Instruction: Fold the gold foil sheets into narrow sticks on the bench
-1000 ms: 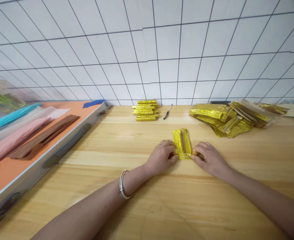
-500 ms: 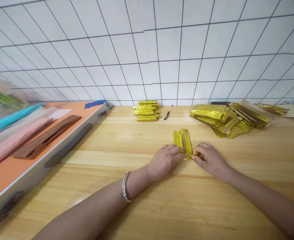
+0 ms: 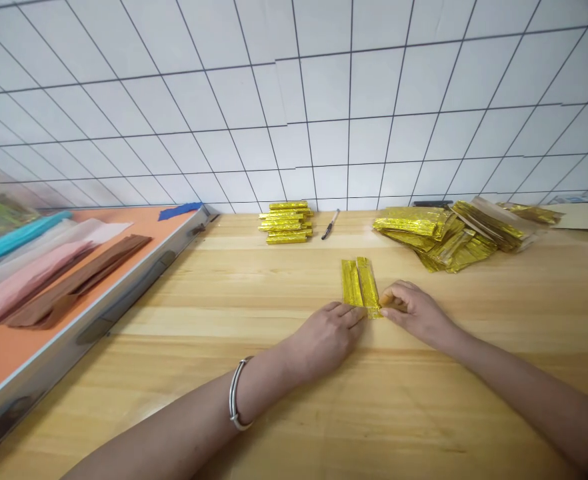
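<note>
A clear packet of gold twist ties (image 3: 369,280) lies on the table in the head view, with a second flat bundle of gold twist ties (image 3: 351,281) at its left side. My left hand (image 3: 327,339) is closed, its bent fingers on the lower end of the left bundle; its thumb is hidden. From the right, my right hand (image 3: 417,310) pinches the lower right corner of the packet between thumb and curled forefinger. The bottom edge of the packet shows between the two hands.
Behind stand a stack of gold twist-tie bundles (image 3: 287,223) and a pen (image 3: 331,225). A heap of gold packets (image 3: 439,237) lies at the back right. At left, an orange-topped board (image 3: 174,230) carries folded brown paper (image 3: 81,280) and pink paper (image 3: 29,287). A tiled wall (image 3: 324,87) closes the back.
The view has shifted slightly. The gap between the two gold bundles has narrowed, and my left fingers have slid back a little, showing more of the packet's lower end. My right hand keeps its pinch.
</note>
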The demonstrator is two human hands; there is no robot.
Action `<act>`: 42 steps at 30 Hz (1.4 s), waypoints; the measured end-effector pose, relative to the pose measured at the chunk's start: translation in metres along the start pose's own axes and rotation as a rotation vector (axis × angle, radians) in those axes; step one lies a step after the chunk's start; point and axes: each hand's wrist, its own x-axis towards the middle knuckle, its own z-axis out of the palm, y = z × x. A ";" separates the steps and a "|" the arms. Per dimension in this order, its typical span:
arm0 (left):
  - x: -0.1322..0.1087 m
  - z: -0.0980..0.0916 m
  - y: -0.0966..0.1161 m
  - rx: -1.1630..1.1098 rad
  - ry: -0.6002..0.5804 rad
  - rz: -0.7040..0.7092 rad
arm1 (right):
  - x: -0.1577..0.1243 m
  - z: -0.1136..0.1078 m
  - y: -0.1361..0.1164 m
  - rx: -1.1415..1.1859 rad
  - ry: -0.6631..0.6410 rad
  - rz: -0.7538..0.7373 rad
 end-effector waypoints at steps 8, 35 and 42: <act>-0.005 0.005 -0.023 -0.422 0.079 -0.002 | -0.003 -0.003 0.000 -0.079 -0.010 -0.149; 0.001 -0.016 0.009 -0.078 -0.037 -0.130 | -0.001 -0.025 0.010 -0.029 -0.212 -0.327; 0.007 -0.015 0.018 -0.044 -0.035 -0.183 | -0.010 -0.029 -0.010 -0.138 -0.249 -0.279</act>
